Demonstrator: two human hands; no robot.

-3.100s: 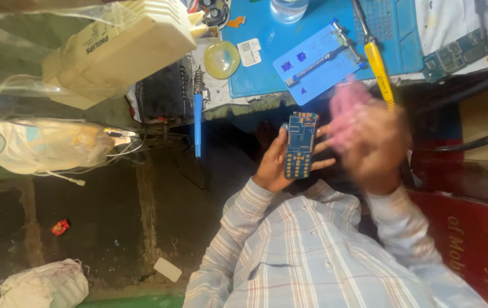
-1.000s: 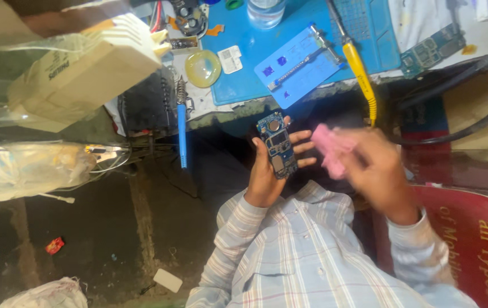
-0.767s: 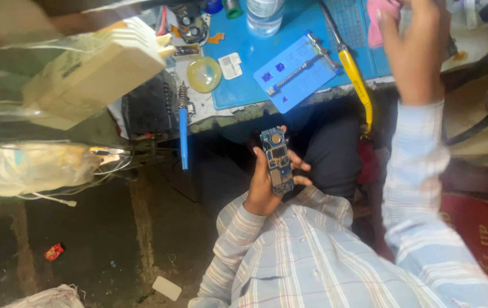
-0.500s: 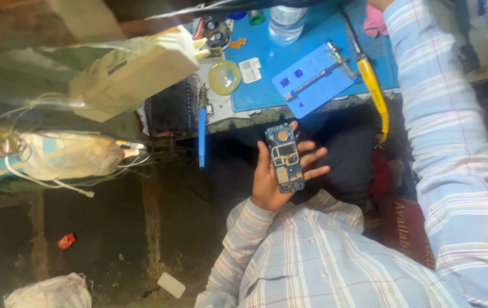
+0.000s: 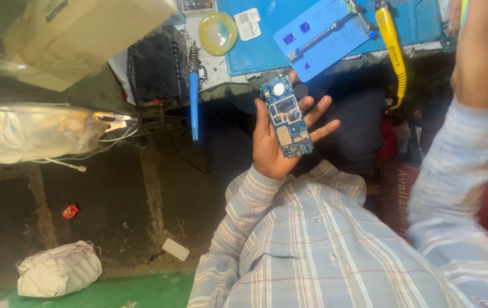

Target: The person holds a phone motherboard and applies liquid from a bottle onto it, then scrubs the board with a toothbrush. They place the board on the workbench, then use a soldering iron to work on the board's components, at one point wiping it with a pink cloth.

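Note:
My left hand [image 5: 268, 153] is raised palm-up in front of my chest, holding a small blue circuit board [image 5: 286, 117] that rests upright against the palm with the fingers spread behind it. My right hand [image 5: 483, 48] is lifted high at the top right, over the bench edge. It is blurred and shows only its back, so whatever it may hold is hidden. Both sleeves are striped plaid.
A blue work mat [image 5: 255, 48] lies on the bench with a light blue board-holder plate [image 5: 324, 31], a yellow-handled tool [image 5: 392, 48] and a round yellowish disc [image 5: 218, 31]. A blue soldering iron [image 5: 193, 102] hangs off the edge. A cardboard box [image 5: 78, 34] and plastic bag [image 5: 33, 131] sit left.
My right hand moved away from the board, carried a pink cloth up to the bench and stays raised. My left hand has kept the circuit board and opened its fingers wider.

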